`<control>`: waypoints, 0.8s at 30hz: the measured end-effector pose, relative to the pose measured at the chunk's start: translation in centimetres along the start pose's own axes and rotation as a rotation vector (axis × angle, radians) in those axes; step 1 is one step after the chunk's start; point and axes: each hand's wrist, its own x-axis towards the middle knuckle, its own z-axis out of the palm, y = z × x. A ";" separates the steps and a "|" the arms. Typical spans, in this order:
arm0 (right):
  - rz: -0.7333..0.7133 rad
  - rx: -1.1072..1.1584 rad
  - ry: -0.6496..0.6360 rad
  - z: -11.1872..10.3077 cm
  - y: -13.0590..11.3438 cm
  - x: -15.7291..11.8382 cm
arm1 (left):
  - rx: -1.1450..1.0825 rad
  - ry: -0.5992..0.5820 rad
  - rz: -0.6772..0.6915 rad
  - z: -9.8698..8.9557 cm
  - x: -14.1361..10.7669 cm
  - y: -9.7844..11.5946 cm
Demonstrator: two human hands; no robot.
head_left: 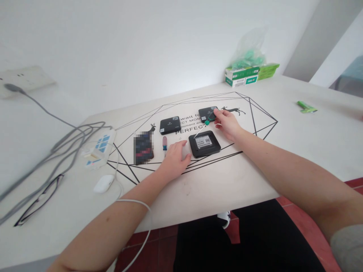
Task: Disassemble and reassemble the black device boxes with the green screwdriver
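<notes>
A black square box [204, 144] with a white label lies on the table in front of me. My right hand [225, 121] pinches a screwdriver [207, 122] with a dark and green handle; its thin shaft slants down to the box's upper left corner. My left hand [177, 156] rests just left of the box, thumb and fingers apart, holding nothing. Beside its fingers lies a second screwdriver [165, 143] with a reddish and blue handle. Two more black boxes lie farther back, one at the left [170, 125] and one partly behind my right hand [206, 113].
A blurred-out dark object [143, 148] lies left. Farther left are a power strip [103, 145], a white case [103, 184], glasses [39, 200] and grey cables [70, 139]. Green-and-white boxes [242, 76] with a plastic bag [249, 51] stand back right, near a green wrapper [306, 107].
</notes>
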 end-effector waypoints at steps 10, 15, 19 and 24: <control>-0.014 -0.010 0.006 0.1 0.5 0.2 | -0.022 -0.044 0.100 -0.4 0.6 0.6; 0.013 0.002 0.015 0.3 0.7 0.3 | 0.018 -0.068 0.053 0.0 1.5 1.0; 0.005 0.026 0.046 0.2 1.0 0.8 | 0.104 -0.057 0.025 0.5 1.6 1.7; 0.023 0.025 -0.003 0.7 1.6 0.9 | 0.296 0.064 0.203 0.4 0.8 3.1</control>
